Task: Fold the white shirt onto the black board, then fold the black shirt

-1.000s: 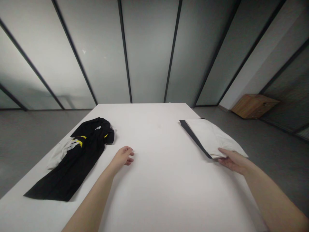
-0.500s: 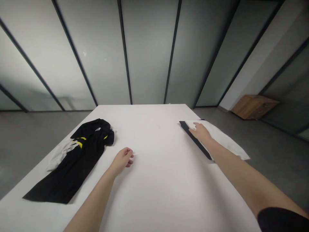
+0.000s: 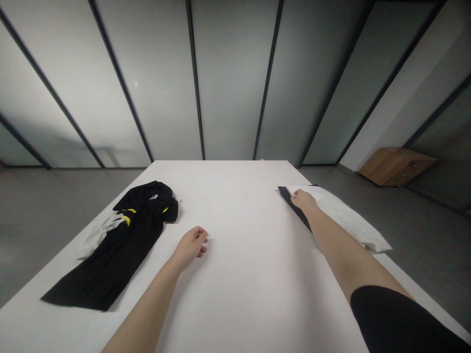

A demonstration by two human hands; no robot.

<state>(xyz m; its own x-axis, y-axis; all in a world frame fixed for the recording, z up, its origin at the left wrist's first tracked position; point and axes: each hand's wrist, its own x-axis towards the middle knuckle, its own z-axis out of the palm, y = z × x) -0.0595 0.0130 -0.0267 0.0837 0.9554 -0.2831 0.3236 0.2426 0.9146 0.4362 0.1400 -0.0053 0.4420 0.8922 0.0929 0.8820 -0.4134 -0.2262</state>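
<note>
From my head camera, my right hand (image 3: 303, 200) lies on the far corner of a folded cloth (image 3: 346, 215). The cloth sits at the right edge of the table (image 3: 239, 284). It is white on top, with a dark strip (image 3: 285, 192) along the side near the middle of the table. My fingers lie over the corner where the white meets the dark. I cannot tell if they pinch the cloth or just press on it.

My left hand (image 3: 191, 244) rests on the bare table near the middle. Its fingers curl loosely and it holds nothing.

I think the cloth is soft, light and floppy. It will not break, but the folds may fall open if I lift only one corner. A good place to hold it is along the folded edge, with all the layers together.

A black shirt (image 3: 121, 240) with yellow marks lies flat on the left, well apart from both hands. A white cloth (image 3: 93, 234) peeks out from under it. There is small white writing near its collar, too small to read.
</note>
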